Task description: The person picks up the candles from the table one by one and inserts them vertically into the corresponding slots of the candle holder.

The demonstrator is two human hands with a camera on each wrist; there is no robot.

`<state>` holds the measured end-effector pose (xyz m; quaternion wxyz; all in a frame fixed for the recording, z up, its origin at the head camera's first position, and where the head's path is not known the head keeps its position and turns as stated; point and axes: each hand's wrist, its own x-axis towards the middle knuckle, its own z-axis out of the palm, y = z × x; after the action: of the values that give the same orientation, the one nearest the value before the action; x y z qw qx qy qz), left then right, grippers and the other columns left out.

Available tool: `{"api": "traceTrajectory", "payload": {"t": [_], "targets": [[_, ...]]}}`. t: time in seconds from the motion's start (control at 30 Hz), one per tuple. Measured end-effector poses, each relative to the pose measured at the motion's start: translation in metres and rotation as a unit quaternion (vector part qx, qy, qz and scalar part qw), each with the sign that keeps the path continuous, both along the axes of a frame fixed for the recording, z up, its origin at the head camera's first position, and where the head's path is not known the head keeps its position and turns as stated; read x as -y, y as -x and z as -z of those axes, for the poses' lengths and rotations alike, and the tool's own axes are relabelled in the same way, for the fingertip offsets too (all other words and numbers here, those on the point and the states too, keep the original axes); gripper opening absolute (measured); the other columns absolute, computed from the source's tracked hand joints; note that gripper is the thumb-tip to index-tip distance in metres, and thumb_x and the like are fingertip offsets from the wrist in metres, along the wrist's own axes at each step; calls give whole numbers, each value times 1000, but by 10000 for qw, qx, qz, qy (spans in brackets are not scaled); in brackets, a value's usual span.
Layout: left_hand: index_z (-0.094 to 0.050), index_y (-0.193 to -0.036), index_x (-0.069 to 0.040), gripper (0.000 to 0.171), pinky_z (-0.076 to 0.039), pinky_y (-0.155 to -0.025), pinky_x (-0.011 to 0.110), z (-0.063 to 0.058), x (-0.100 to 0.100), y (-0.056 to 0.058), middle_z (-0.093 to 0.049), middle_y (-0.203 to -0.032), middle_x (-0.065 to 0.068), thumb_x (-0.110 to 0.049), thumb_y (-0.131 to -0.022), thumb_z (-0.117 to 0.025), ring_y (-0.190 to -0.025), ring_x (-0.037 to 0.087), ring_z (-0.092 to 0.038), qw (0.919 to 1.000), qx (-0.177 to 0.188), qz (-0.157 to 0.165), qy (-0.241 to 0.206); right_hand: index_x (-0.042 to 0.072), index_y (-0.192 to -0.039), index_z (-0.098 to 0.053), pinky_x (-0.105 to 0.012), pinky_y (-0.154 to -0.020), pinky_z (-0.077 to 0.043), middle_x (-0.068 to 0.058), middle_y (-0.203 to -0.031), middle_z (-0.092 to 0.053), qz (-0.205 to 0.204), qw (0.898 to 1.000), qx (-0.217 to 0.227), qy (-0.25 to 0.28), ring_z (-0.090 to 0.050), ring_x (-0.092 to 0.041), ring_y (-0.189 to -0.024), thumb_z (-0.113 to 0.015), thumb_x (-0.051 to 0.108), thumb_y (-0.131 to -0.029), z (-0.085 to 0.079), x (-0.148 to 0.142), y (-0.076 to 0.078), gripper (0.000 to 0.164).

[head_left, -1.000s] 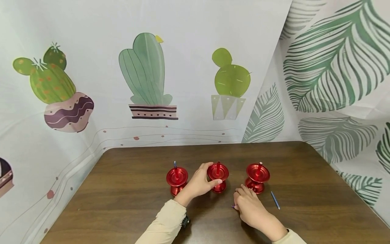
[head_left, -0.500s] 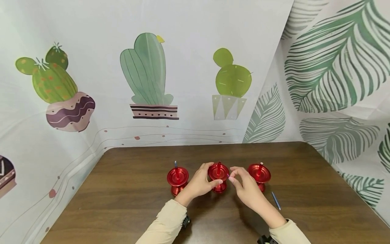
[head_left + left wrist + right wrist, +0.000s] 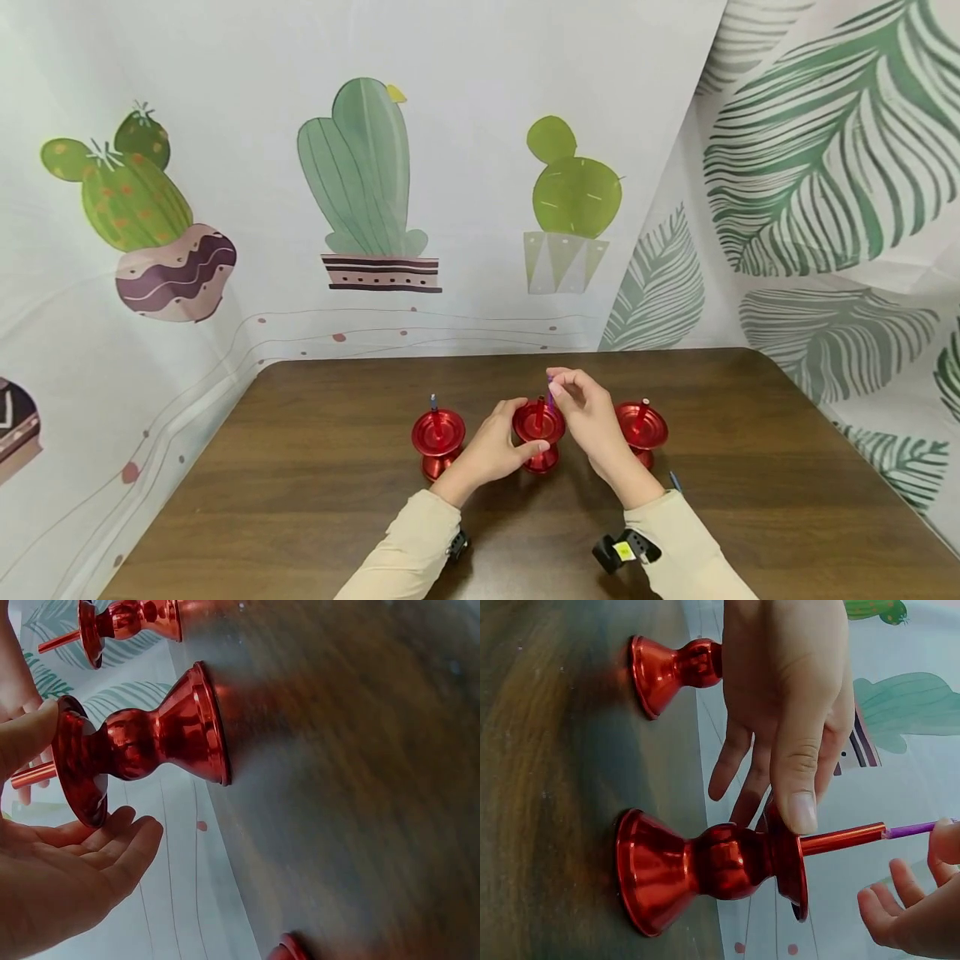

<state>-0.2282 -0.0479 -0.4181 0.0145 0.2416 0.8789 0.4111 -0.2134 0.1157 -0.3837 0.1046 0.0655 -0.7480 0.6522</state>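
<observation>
The middle red metal candle holder [image 3: 537, 433] stands upright on the table, a thin tube rising from its dish. My left hand [image 3: 486, 452] grips the dish rim, thumb at the near side and fingers curving round the far side. A thin purple candle [image 3: 913, 829] is pinched between the thumb and fingertips of my right hand [image 3: 595, 419]. In the right wrist view its lower end sits right at the top of the red tube [image 3: 844, 838], in line with it. The left wrist view shows the dish [image 3: 81, 769] between left thumb and fingers.
A red holder [image 3: 437, 435] with a blue candle [image 3: 433, 403] in its tube stands left. Another red holder [image 3: 640, 427] stands right, a pale tip showing on its tube. A loose blue candle [image 3: 675, 481] lies partly behind the right sleeve [image 3: 686, 542]. Patterned cloth [image 3: 480, 167] hangs behind.
My right hand has lifted the purple candle off the table beside the right holder, brought it up and left, and stood it upright at the middle tube. The left hand keeps its grip.
</observation>
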Motion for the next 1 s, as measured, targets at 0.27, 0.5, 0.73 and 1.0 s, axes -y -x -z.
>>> {"api": "traceTrajectory", "payload": {"t": [0.27, 0.5, 0.73, 1.0], "targets": [[-41, -137, 4, 69, -46, -99, 43, 1, 0, 1, -53, -125, 16, -24, -84, -76, -115, 28, -55, 10000, 3, 5, 46, -10, -99, -53, -12, -92, -41, -19, -127, -56, 151, 9970, -657, 371, -50, -32, -122, -54, 1, -96, 1, 8, 10, 12], [-40, -138, 4, 71, -47, -98, 41, 1, 0, 2, -53, -126, 15, -25, -84, -75, -115, 27, -55, 10000, 47, 32, 23, -7, -96, -55, -13, -85, -46, -18, -125, -55, 78, 9958, -906, 142, -55, -26, -108, -54, -2, -95, 13, 9, 15, 5], [-41, -138, 4, 70, -47, -97, 41, 2, 1, 2, -53, -126, 15, -25, -84, -75, -113, 27, -56, 10000, -39, 35, -15, -4, -93, -55, -13, -89, -45, -23, -123, -55, -48, 9869, -1599, -186, -56, -28, -107, -55, -4, -94, 25, 10, 19, 0], [-42, -137, 4, 69, -47, -97, 40, 3, 0, 2, -54, -124, 15, -24, -84, -75, -111, 26, -56, 9998, -191, 79, 3, -3, -91, -54, -20, -86, -47, -24, -118, -56, 91, 9861, -1519, -674, -54, -31, -105, -52, -7, -94, 12, 15, 6, 5]]}}
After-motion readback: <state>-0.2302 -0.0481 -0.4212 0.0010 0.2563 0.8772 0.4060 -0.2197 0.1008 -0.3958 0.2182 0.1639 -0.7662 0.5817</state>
